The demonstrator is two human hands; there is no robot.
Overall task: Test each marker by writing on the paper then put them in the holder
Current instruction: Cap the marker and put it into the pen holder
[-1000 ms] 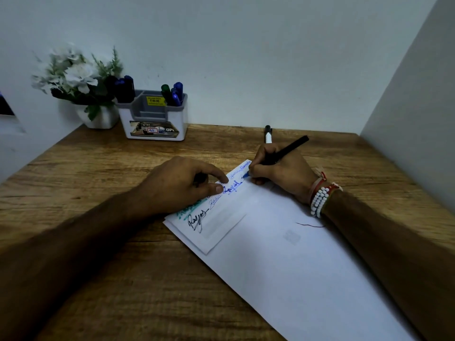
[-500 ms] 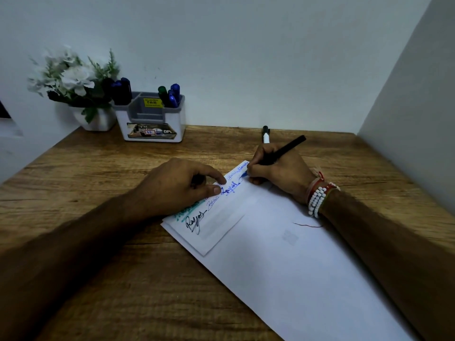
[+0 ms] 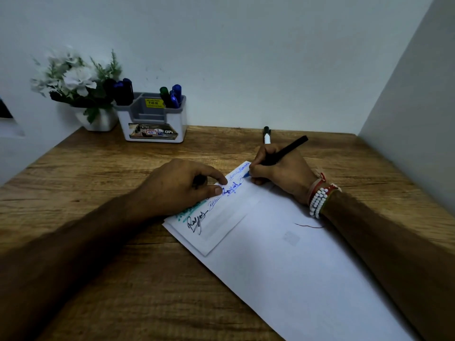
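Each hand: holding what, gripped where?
Right hand pinches the black-barrelled blue-tipped marker low on its barrel, near the tip. Left hand pinches a small dark object, maybe a cap.

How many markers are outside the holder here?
2. The first marker is in the right hand, tip on the paper; a second marker lies on the table behind that hand. The left hand holds a dark thing, perhaps a cap.

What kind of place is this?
Probably a little study corner at home or in an office: a wooden desk against plain walls, a holder with markers, and a flower pot.
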